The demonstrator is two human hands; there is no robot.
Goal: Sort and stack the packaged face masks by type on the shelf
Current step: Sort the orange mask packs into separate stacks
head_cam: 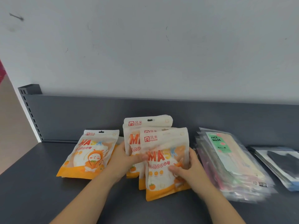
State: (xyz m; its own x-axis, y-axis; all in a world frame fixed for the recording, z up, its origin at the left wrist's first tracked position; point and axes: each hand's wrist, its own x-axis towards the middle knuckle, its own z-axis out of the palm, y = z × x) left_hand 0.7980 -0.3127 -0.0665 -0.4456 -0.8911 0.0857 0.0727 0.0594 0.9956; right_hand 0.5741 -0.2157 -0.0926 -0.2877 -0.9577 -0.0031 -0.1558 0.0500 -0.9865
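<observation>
Shelf (pixel 40 183): dark grey metal surface with a low back panel (pixel 80 117), below a white wall (pixel 145 54).
Held pouches (pixel 165 152): bundle of white-and-orange printed plastic mask pouches, upright at mid-shelf.
Left hand (pixel 120 160): fingers curled round the bundle's left edge.
Right hand (pixel 187 168): clamped on the bundle's right edge, thumb across the front pouch.
Single pouch (pixel 92 154): same white-and-orange type, on the shelf left of the bundle, just beside the left hand.
Clear packs (pixel 229 160): stack of transparent plastic packs, green "FACE MASK" label on top, right of the bundle.
Dark packs (pixel 281 164): transparent packs of black masks, far right.
</observation>
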